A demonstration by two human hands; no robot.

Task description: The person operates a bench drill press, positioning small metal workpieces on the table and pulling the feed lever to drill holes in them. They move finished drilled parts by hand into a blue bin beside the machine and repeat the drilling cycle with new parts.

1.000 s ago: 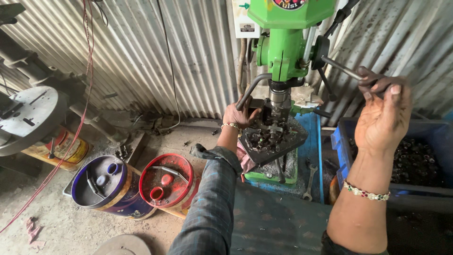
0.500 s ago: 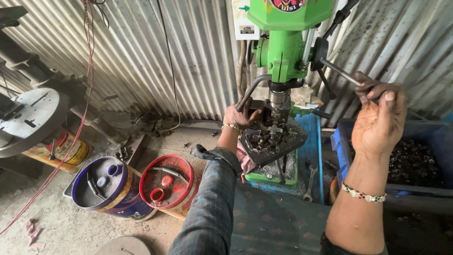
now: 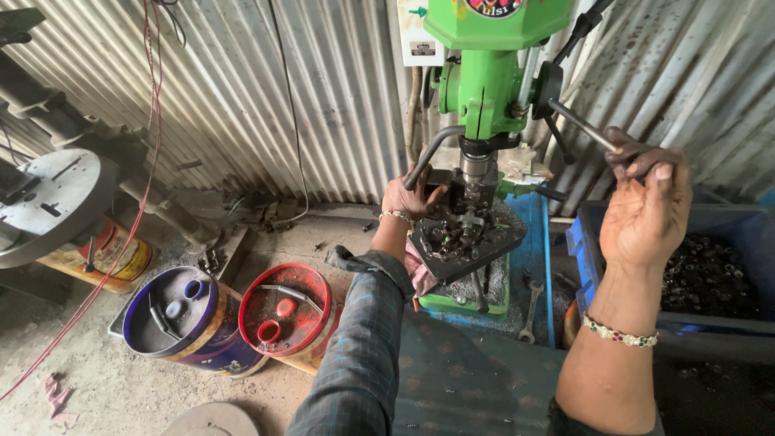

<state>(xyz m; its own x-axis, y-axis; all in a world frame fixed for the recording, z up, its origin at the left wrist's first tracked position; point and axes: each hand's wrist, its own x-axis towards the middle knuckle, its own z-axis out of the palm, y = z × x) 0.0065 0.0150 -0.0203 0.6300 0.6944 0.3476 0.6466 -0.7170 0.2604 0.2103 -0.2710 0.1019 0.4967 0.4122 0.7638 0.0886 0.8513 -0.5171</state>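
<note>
R hand point(image 3: 646, 206) gripped drill-press feed lever point(image 3: 583, 125); L hand point(image 3: 412, 198) closed around small workpiece on table point(image 3: 472, 242) under spindle point(image 3: 478, 169). Risk, imo: fingers so near the bit could get caught if part spun.

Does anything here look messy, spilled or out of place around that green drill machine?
Yes. Small metal parts lie heaped loosely on the drill table, right beside the left hand. A spanner lies on the blue base below. The right hand grips the feed handle.
</note>
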